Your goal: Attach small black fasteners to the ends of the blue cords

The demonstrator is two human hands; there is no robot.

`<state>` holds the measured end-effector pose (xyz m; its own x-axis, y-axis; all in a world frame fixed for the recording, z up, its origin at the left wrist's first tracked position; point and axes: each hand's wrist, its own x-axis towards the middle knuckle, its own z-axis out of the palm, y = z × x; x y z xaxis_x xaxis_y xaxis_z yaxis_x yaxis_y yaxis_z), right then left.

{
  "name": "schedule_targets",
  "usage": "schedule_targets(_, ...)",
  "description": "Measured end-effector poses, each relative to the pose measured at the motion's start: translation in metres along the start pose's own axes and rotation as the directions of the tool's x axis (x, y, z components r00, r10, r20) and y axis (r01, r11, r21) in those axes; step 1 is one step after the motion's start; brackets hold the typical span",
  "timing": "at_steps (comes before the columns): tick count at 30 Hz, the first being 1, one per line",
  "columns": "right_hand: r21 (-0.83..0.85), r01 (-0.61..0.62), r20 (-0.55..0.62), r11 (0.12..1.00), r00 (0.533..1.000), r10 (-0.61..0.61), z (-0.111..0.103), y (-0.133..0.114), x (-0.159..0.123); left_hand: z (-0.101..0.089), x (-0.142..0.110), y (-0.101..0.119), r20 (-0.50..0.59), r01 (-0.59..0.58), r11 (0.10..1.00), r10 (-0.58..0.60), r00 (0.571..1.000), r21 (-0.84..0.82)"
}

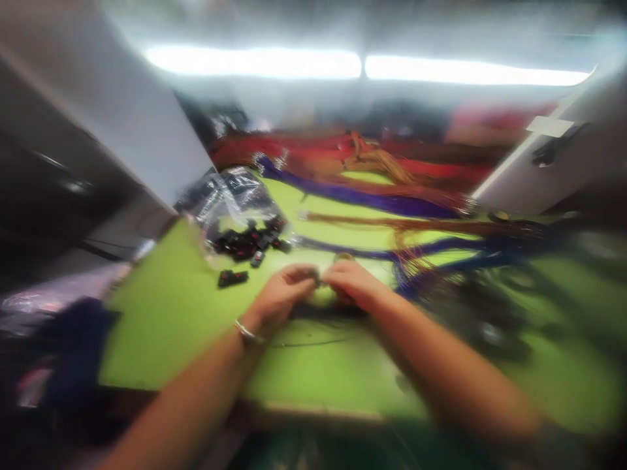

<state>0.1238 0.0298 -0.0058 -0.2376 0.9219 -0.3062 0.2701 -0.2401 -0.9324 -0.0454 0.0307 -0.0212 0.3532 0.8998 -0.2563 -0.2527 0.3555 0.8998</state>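
My left hand [281,294], with a bracelet at the wrist, pinches a small black connector [316,277] over the green tabletop [181,326]. Close against it on the right, my right hand [357,284] has its fingertips pressed together; whatever they grip is too small and blurred to name. Dark wires [328,313] lie beneath both hands. Black connectors with red parts [245,241] spill in a heap from a clear plastic bag [235,192] beyond my left hand. Nearer to me, a few loose black connectors [232,279] rest apart from that heap.
Bundles of blue wires [353,196], brown wires [392,224] and red wires [304,147] stretch across the back. A tangle of blue and orange wires [411,261] lies right of my hands. Pale panels [147,111] flank the table, and lamps [255,62] shine above.
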Motion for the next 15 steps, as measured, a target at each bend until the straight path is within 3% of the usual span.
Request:
schedule_targets(2,-0.143,0.140,-0.137,0.980,0.978,-0.160,0.002,0.001,0.000,0.000,0.001,0.002,-0.013,0.038,0.998,-0.039,0.999,-0.055)
schedule_targets(4,-0.289,0.275,-0.232,0.917,0.909,-0.346,0.004,0.002,0.001,-0.001,0.002,0.003,-0.009,0.060,0.992,-0.061,0.998,-0.108)
schedule_targets(6,-0.385,0.361,-0.247,0.850,0.846,-0.472,0.005,0.006,0.001,-0.003,0.003,0.003,0.001,0.074,0.987,-0.074,0.997,-0.145)
schedule_targets(9,-0.525,0.417,-0.189,0.742,0.793,-0.579,0.005,0.011,0.000,-0.005,0.003,0.002,-0.001,0.079,0.984,-0.080,0.997,-0.158)
schedule_targets(12,-0.587,0.389,-0.163,0.710,0.802,-0.574,0.005,0.011,0.000,-0.006,0.004,0.000,-0.003,0.060,0.989,-0.061,0.998,-0.134)
schedule_targets(15,-0.516,0.314,-0.192,0.797,0.864,-0.465,0.004,0.007,0.000,-0.005,0.003,-0.002,-0.031,0.019,0.997,-0.021,0.999,-0.071)
